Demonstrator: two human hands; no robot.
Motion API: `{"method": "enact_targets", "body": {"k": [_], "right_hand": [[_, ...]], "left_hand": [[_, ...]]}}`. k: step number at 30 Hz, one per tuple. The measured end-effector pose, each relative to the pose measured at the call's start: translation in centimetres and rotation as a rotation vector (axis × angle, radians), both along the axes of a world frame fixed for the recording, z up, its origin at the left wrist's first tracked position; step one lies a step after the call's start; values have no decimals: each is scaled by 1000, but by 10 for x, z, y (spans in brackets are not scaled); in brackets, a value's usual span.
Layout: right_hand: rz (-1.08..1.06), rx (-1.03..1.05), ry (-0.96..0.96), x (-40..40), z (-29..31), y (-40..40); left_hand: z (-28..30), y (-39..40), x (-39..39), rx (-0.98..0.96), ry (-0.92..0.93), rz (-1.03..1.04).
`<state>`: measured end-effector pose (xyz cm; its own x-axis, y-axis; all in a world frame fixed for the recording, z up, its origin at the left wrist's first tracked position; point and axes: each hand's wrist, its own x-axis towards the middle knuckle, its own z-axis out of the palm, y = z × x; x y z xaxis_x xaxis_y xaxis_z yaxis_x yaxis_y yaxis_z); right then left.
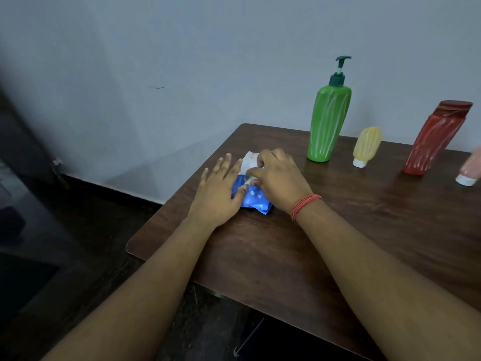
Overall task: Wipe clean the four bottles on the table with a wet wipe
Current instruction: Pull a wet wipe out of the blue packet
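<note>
A blue wet-wipe pack (256, 200) lies near the table's far left corner. My left hand (221, 190) lies flat with straight fingers on the pack's left side. My right hand (276, 178) is over the pack and pinches a white wipe (250, 158) sticking out of its top. Four bottles stand along the back: a tall green pump bottle (328, 121), a small yellow one (367, 145) on its white cap, a red bottle (434, 142), and a pink one (471, 168) cut off by the right edge.
The dark brown wooden table (325, 243) stands against a pale wall, with its left edge and rounded front corner close to my left forearm. Dark floor lies to the left and below.
</note>
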<state>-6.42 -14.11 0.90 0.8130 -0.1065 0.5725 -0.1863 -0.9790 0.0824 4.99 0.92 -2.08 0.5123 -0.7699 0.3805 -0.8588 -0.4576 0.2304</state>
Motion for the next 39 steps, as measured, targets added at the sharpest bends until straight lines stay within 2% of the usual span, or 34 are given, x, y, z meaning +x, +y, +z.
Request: {"method": "enact_targets", "body": {"k": [6,14,17,20,24,33,36,39], "right_hand": [[45,-64,68,3,-8,-3],[-58,4,246,10,-4,7],[-77,99,236,12,-1,9],[-103,319,128,14,-2,8],[-17,674,-84,13,-7,6],[113,1277,-556,1,1,4],[131,1413,-718,-3,7,0],[123,1455,-815,-11,17,-7]], "left_hand": [[-2,-2,0,17,91,1],[0,-4,-3,12,110,67],[0,-5,-2,8,78,56],[0,-4,-1,2,70,67],[1,-3,-2,-45,87,53],[5,-1,-4,-15,104,52],[6,-1,-5,-9,111,60],[6,-1,-6,-8,111,72]]}}
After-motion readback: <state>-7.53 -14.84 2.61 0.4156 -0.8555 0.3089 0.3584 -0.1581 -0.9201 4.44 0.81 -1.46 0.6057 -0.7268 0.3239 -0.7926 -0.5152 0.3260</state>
